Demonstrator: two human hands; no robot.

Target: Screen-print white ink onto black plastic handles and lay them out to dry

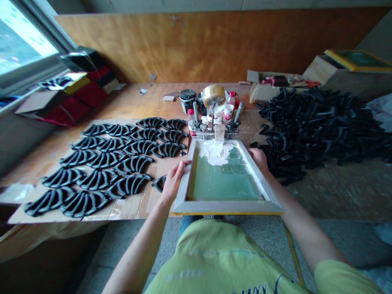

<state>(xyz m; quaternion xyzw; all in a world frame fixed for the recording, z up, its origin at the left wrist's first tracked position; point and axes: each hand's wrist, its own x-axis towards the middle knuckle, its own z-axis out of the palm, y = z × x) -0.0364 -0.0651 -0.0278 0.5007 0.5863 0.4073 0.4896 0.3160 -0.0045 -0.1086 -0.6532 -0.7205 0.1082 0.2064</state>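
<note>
A screen frame point(226, 207) with a green mesh lies in front of me, its far end at a metal clamp fixture point(232, 132). White paste point(218, 153) is spread on the far part of the mesh, with a pale squeegee-like block point(219, 134) standing by it. My left hand point(175, 178) is closed on the left side of the frame, thumb near the top of the rim. On the right side, my right hand point(259, 158) is at the frame's outer edge; its fingers are mostly hidden by the frame. One black curved part point(159, 183) lies just beyond my left hand.
Rows of black curved parts point(98, 179) lie on cardboard at the left. A heap of black parts point(318, 126) covers the right side. Bottles point(228, 110), a black-lidded tub point(187, 100) and a tape roll point(213, 94) stand behind the fixture. An open box point(265, 93) is at the back right.
</note>
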